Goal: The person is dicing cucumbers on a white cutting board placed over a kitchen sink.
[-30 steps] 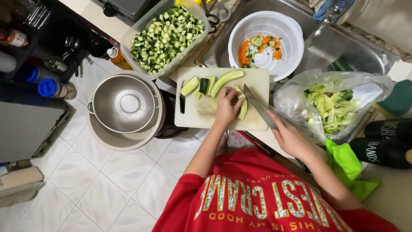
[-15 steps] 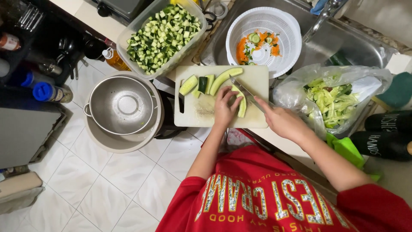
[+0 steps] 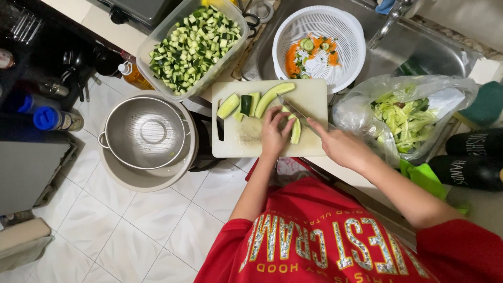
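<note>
A white cutting board (image 3: 309, 94) lies on the counter edge with several long green cucumber pieces (image 3: 272, 96) on it. My left hand (image 3: 274, 132) presses down on a cucumber strip (image 3: 296, 131) near the board's middle. My right hand (image 3: 340, 147) grips a knife (image 3: 297, 111) whose blade lies across that strip, beside my left fingers. More cucumber pieces (image 3: 228, 105) rest at the board's far left.
A clear tub of diced cucumber (image 3: 194, 44) stands behind the board. A white colander (image 3: 319, 44) with carrot and cucumber scraps sits in the sink (image 3: 429, 50). A plastic bag of peelings (image 3: 403, 118) lies on the right. A metal colander in a bowl (image 3: 146, 133) sits lower left.
My right hand and the knife have shifted slightly left along the strip. The view has drifted a little; my left hand stays on the cucumber.
</note>
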